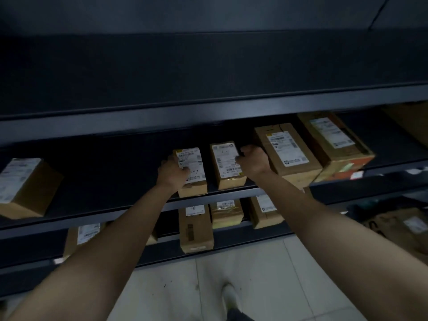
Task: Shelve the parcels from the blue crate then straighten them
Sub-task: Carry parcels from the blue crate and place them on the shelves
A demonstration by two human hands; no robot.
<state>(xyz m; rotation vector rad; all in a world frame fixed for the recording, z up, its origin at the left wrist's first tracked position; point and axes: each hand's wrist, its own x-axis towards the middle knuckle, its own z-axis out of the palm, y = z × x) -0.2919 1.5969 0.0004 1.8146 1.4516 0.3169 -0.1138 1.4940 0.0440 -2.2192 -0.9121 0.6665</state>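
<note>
Well, both bare arms are stretched out to the middle shelf [97, 200] of a dark metal rack, each hand on its own box. The left hand [172, 173] wraps the left side of a small parcel marked 7 [193, 181], fingers curled round its edge and the thumb lying across the white label. Just beside it, with a narrow gap between, stands a second small parcel [224, 165], and the right hand [252, 162] grips its right edge, fingers bent tight and the thumb on the label. Both boxes sit near the front lip of the shelf, labels facing up. Right of that hand two larger cartons [291, 154] lean side by side, touching. Far to the left a lone box [25, 188] sits well apart from the rest. On the lower shelf [231, 237] more labelled parcels [195, 228] stand in a loose row. Pale floor tiles [278, 274] and one light shoe [229, 295] show below.
</note>
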